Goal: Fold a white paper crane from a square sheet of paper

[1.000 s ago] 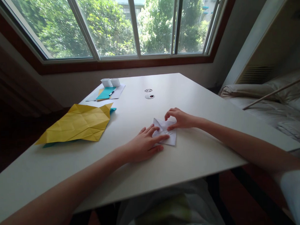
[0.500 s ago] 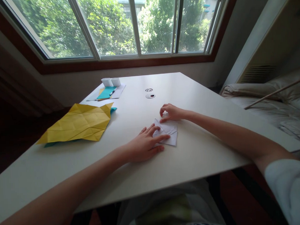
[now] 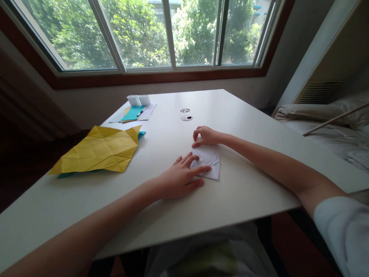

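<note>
A small folded white paper (image 3: 214,157) lies on the table, with crease lines across its face. My left hand (image 3: 182,177) rests flat on the paper's near left part, fingers spread, hiding that side. At the paper's far edge is my right hand (image 3: 206,136), its fingers curled in and its thumb low by the upper left corner. The exact grip of those fingertips on the paper is partly hidden.
To the left lies a large creased yellow sheet (image 3: 100,151) over a teal one (image 3: 141,133). Farther back are two small white containers (image 3: 133,100), teal paper (image 3: 130,113) and a pen (image 3: 140,113). Two round discs (image 3: 186,118) sit mid-table. A window (image 3: 147,34) is beyond.
My right hand has slid left along the paper's far edge, and the gap between its thumb and curled fingers has narrowed. My left hand stays on the paper. The view has shifted slightly.
</note>
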A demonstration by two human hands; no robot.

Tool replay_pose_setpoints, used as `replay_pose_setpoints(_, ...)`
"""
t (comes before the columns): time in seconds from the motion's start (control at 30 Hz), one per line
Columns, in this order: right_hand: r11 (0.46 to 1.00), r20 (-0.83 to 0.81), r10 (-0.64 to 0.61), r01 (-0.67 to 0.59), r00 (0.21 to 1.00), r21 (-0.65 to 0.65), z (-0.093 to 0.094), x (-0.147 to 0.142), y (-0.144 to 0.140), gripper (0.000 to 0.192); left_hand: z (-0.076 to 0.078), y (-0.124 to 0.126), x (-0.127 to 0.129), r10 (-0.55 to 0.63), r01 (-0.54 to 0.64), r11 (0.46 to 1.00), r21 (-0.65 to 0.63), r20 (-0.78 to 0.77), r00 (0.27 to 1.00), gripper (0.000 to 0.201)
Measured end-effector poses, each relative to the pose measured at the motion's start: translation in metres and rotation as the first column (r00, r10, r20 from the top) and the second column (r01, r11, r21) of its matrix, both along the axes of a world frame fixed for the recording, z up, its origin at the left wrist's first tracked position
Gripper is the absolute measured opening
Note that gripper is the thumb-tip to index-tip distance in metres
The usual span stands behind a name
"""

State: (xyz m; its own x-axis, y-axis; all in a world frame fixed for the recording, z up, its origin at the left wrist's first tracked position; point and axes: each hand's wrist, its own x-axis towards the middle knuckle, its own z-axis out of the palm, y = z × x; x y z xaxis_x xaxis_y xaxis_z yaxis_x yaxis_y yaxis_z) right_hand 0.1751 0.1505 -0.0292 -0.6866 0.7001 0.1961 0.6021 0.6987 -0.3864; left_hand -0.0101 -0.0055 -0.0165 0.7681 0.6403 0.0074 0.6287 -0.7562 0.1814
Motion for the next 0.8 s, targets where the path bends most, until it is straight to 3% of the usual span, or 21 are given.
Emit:
replay_pose_setpoints(0.27, 0.987, 0.072, -0.021, 0.01, 0.997, 0.159, 0.006, 0.006, -0.019, 0.039, 0.001, 0.0, 0.0, 0.006, -0.006, 1.0, -0.001, -0.002, 1.0, 0.045)
replay_pose_setpoints(0.8, 0.986, 0.109, 0.103, -0.087, 0.989, -0.144, 0.015, 0.06, -0.065, 0.051, -0.001, 0.001, 0.0, -0.025, 0.025, 0.999, 0.041, -0.002, 1.0, 0.045)
